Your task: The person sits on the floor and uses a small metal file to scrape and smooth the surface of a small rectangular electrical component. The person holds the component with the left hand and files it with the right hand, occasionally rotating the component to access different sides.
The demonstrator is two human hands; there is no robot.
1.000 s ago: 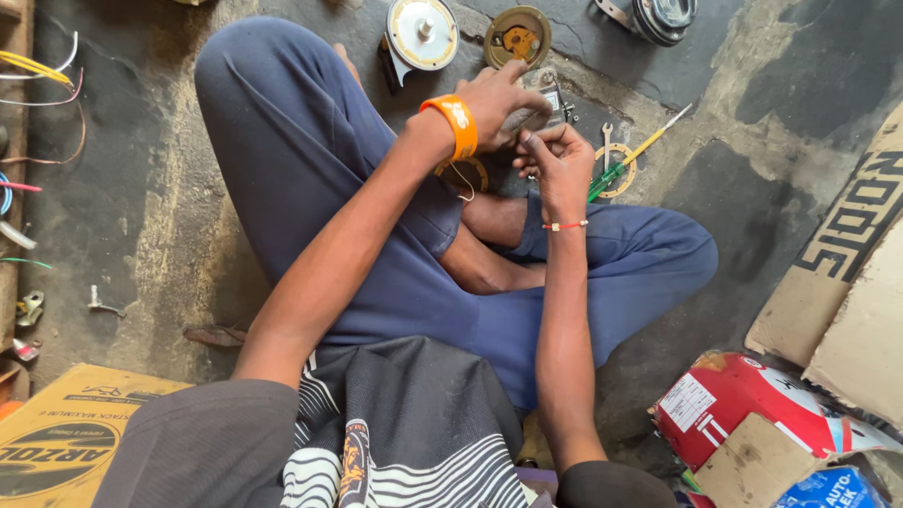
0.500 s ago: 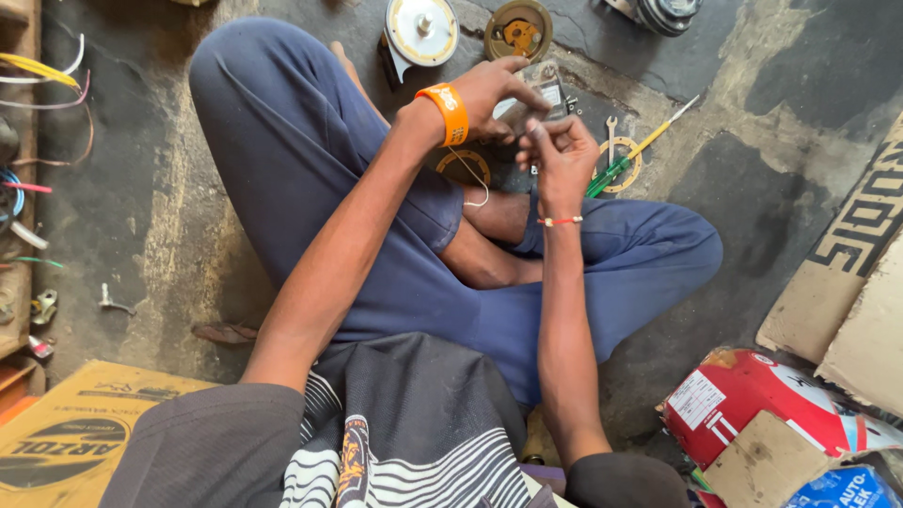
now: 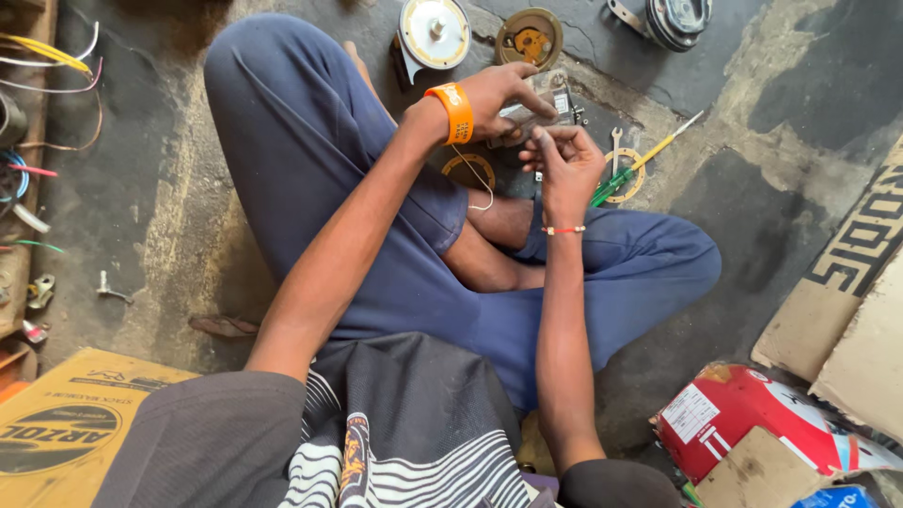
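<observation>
- The person sits cross-legged on the concrete floor, and both hands meet just above the crossed shins, where the work stays close to the eyes and steady between the knees.
- The left hand holds a small grey metal part. Its grip is closed around the piece from the near side, the fingers curled over the top, so the part is braced in the air and not lying on the ground.
- The right hand sits just below and touching that part. Its grip is narrow, fingertips pinched together at the lower edge. What it pinches is too small to tell.
- An orange wristband rings the left wrist, a thin red thread bracelet rings the right, and a pale thin wire hangs in a loop under the left wrist.
- Just beyond the left grip stand a round cream-white motor housing and a smaller brass-coloured round plate, both smooth metal discs kept within reach.
- To the right of the right grip lie a green-handled screwdriver, a small spanner and a flat yellowish ring, kept near the working hand.
- Farther off are a dark ribbed motor shell, a crumpled red and white packet, cardboard and loose coloured wires.
</observation>
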